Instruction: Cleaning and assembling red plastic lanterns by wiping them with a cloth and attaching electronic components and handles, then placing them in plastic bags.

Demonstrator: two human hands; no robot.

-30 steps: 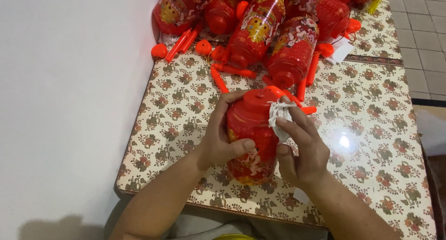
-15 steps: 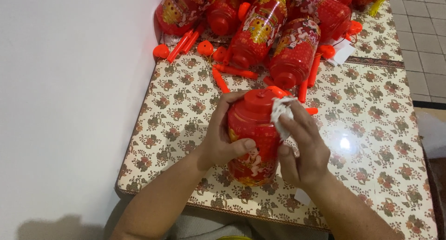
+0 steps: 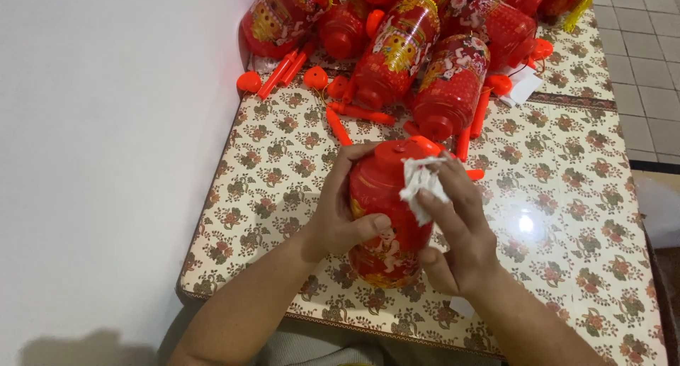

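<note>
A red plastic lantern (image 3: 386,217) is held just above the near part of the table (image 3: 581,217), its long axis running away from the person, with the orange cap end pointed toward the far heap and the patterned bottom end toward the body. It is gripped by the left hand (image 3: 340,210), whose fingers are curled round its left side while the thumb is laid across the front. A crumpled white cloth (image 3: 419,185), possibly a tissue, is pinched in the closed fingers of the right hand (image 3: 457,238) and pressed against the lantern's upper right shoulder. The right side of the lantern is hidden behind that hand, and its printed figure is only partly made out.

Beyond it, a pile of similar red lanterns (image 3: 425,54) is heaped at the far end of the floral tablecloth, cut off by the top edge. Loose orange sticks (image 3: 338,125) and small orange caps (image 3: 315,77) are scattered between pile and hands. A white wall (image 3: 106,160) borders the left.
</note>
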